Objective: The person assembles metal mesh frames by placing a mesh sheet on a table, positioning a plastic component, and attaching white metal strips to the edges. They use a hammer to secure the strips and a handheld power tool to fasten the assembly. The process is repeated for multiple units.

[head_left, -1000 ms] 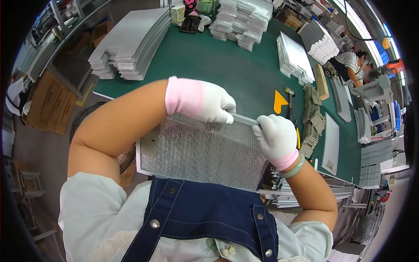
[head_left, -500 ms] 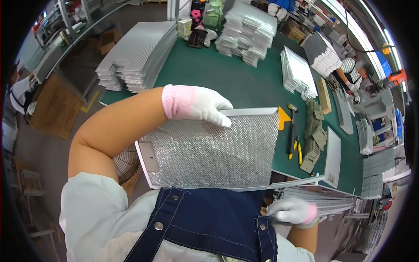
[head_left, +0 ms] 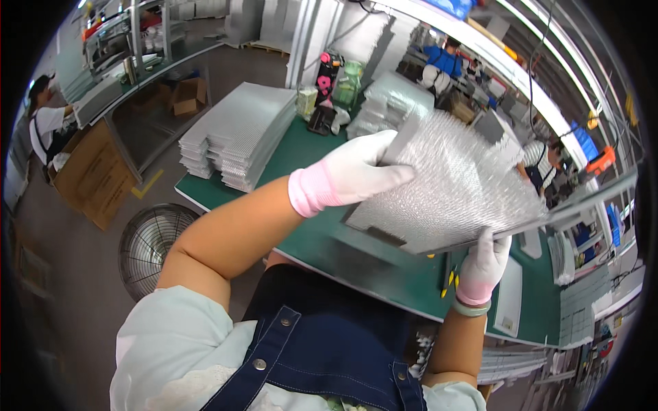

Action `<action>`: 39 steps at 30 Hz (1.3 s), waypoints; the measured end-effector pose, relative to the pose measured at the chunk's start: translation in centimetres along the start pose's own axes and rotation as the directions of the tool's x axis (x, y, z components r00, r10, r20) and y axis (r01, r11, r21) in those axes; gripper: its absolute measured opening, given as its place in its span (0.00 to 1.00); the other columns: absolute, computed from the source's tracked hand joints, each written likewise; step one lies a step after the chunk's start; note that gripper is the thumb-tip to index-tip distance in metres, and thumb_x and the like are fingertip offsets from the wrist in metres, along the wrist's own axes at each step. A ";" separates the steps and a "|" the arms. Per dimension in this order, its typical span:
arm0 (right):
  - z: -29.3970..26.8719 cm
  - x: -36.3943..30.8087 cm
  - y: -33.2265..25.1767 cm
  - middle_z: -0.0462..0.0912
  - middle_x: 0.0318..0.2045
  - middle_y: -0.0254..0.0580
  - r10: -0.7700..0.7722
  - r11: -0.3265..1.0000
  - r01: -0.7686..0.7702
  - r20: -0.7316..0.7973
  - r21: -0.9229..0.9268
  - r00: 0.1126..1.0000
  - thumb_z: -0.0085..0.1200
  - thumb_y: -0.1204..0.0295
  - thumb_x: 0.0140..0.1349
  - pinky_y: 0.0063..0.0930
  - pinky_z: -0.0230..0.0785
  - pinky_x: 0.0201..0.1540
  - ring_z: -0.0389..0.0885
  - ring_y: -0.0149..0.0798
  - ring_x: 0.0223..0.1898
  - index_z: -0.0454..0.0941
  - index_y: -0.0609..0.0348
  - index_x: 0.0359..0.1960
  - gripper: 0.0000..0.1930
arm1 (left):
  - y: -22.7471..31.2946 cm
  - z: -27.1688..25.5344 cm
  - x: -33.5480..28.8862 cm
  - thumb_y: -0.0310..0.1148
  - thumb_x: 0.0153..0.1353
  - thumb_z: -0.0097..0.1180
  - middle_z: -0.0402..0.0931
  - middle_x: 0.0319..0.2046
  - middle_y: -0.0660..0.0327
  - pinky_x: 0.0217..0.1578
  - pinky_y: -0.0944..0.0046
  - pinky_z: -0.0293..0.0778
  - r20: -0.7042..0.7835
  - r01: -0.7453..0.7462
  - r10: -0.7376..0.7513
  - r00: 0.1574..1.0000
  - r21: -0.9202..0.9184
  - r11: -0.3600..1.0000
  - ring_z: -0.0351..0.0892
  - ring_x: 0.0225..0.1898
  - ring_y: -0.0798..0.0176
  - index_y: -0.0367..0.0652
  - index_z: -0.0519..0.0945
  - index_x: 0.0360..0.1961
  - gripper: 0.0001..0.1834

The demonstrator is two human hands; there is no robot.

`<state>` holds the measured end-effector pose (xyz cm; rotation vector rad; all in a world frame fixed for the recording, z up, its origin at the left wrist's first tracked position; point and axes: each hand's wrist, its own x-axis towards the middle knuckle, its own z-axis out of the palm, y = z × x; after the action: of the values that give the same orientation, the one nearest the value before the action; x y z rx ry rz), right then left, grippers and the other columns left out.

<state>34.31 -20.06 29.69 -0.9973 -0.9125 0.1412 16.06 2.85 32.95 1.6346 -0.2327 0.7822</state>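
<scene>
A silver mesh filter panel (head_left: 456, 181) is raised above the green table, tilted, with a metal frame strip (head_left: 593, 195) running along its lower edge and out to the right. My left hand (head_left: 360, 170), in a white glove with a pink cuff, is closed on the panel's upper left edge, thumb across the mesh. At the lower edge, my gloved right hand (head_left: 484, 264) grips the framed side from below; its fingers are partly hidden behind the panel. A dark rectangular patch (head_left: 387, 235) shows at the panel's lower left corner.
On the green table (head_left: 322, 236) stand a stack of mesh sheets (head_left: 250, 130) and a plastic-wrapped stack (head_left: 387, 99). Yellow-handled pliers (head_left: 449, 281) and a white panel (head_left: 508, 298) lie at the right. A floor fan (head_left: 154, 236) stands left. Co-workers (head_left: 538, 161) are farther off.
The panel has gone from against my apron up over the table and is now tilted. My right hand has risen from below the table edge to the panel. The view has shifted.
</scene>
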 end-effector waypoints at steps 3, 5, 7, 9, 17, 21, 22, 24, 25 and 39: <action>-3.2 1.0 2.3 0.75 0.56 0.41 0.172 0.970 -0.138 0.163 -0.199 0.971 0.47 0.80 0.68 0.34 0.59 0.65 0.72 0.36 0.56 0.68 0.66 0.60 0.19 | 0.4 -0.4 0.6 0.27 0.65 0.58 0.78 0.47 0.64 0.52 0.67 0.69 0.042 0.079 -0.079 0.996 0.008 0.997 0.73 0.49 0.72 0.36 0.73 0.57 0.20; -4.0 1.0 2.8 0.75 0.56 0.40 0.294 0.955 -0.275 0.247 -0.110 0.923 0.49 0.81 0.67 0.34 0.58 0.65 0.72 0.36 0.56 0.69 0.66 0.60 0.20 | -0.7 -0.5 1.0 0.26 0.64 0.59 0.79 0.50 0.62 0.56 0.65 0.69 0.120 0.131 -0.112 0.986 -0.170 0.977 0.75 0.52 0.69 0.36 0.74 0.57 0.21; -3.3 1.4 3.5 0.75 0.57 0.40 0.300 0.953 -0.284 0.217 -0.101 0.929 0.51 0.80 0.66 0.35 0.58 0.65 0.72 0.37 0.56 0.68 0.65 0.61 0.21 | -2.8 -1.0 0.8 0.26 0.63 0.59 0.80 0.49 0.62 0.56 0.65 0.69 0.088 0.168 -0.151 0.985 -0.243 0.955 0.76 0.52 0.69 0.36 0.75 0.56 0.20; -3.0 1.6 3.5 0.74 0.58 0.40 0.265 0.944 -0.208 0.214 -0.256 0.940 0.55 0.77 0.64 0.37 0.57 0.66 0.71 0.39 0.59 0.66 0.64 0.64 0.25 | -2.9 -1.1 0.9 0.27 0.63 0.59 0.80 0.49 0.61 0.56 0.65 0.69 0.077 0.159 -0.145 0.987 -0.244 0.956 0.76 0.51 0.69 0.35 0.76 0.54 0.18; -5.1 2.0 5.6 0.71 0.62 0.41 0.319 0.942 -0.276 0.256 -0.189 0.913 0.61 0.78 0.57 0.40 0.57 0.67 0.69 0.41 0.62 0.63 0.63 0.66 0.34 | -2.0 -1.3 1.8 0.26 0.59 0.62 0.80 0.40 0.65 0.49 0.68 0.71 0.080 0.095 -0.098 0.992 0.044 0.995 0.77 0.43 0.72 0.37 0.79 0.47 0.14; -3.7 1.5 6.5 0.71 0.62 0.41 0.245 0.969 -0.227 0.270 -0.095 0.931 0.59 0.79 0.58 0.40 0.57 0.68 0.69 0.41 0.62 0.64 0.63 0.66 0.32 | -3.4 -2.1 2.3 0.25 0.59 0.63 0.81 0.40 0.66 0.47 0.70 0.73 0.140 0.124 -0.089 0.986 -0.262 0.957 0.77 0.42 0.73 0.37 0.78 0.49 0.16; -3.0 1.2 6.5 0.71 0.61 0.41 0.207 0.977 -0.191 0.231 -0.091 0.951 0.59 0.80 0.58 0.40 0.56 0.68 0.69 0.41 0.62 0.64 0.63 0.66 0.32 | -3.2 -2.3 2.4 0.25 0.59 0.62 0.81 0.40 0.67 0.48 0.69 0.73 0.144 0.136 -0.106 0.984 -0.219 0.966 0.77 0.42 0.73 0.37 0.78 0.49 0.16; -3.2 1.3 6.7 0.72 0.60 0.41 0.191 0.981 -0.190 0.269 -0.029 0.944 0.57 0.82 0.59 0.39 0.56 0.68 0.70 0.41 0.61 0.65 0.64 0.65 0.30 | -3.1 -2.1 2.6 0.25 0.59 0.63 0.81 0.40 0.67 0.48 0.69 0.72 0.092 0.149 -0.134 0.987 -0.178 0.973 0.77 0.42 0.74 0.37 0.77 0.49 0.16; -2.1 1.2 6.4 0.73 0.60 0.41 0.197 0.980 -0.191 0.205 -0.052 0.959 0.57 0.82 0.59 0.39 0.56 0.68 0.70 0.41 0.60 0.65 0.64 0.64 0.29 | -3.2 -1.6 2.7 0.25 0.59 0.63 0.81 0.40 0.67 0.48 0.68 0.72 0.034 0.147 -0.143 0.989 -0.179 0.973 0.76 0.43 0.74 0.37 0.77 0.49 0.16; -2.4 -0.6 10.0 0.81 0.49 0.41 0.634 0.724 -0.422 0.284 -0.546 0.719 0.59 0.80 0.59 0.33 0.69 0.57 0.78 0.37 0.51 0.77 0.67 0.53 0.19 | -14.5 -4.6 -5.3 0.38 0.61 0.63 0.84 0.39 0.55 0.46 0.63 0.76 0.163 0.404 -0.470 0.867 0.321 0.857 0.81 0.39 0.63 0.38 0.83 0.47 0.18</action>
<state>38.49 -16.26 21.12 -1.7113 -1.0740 0.7288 18.50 9.10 18.33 1.9536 0.0950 0.2709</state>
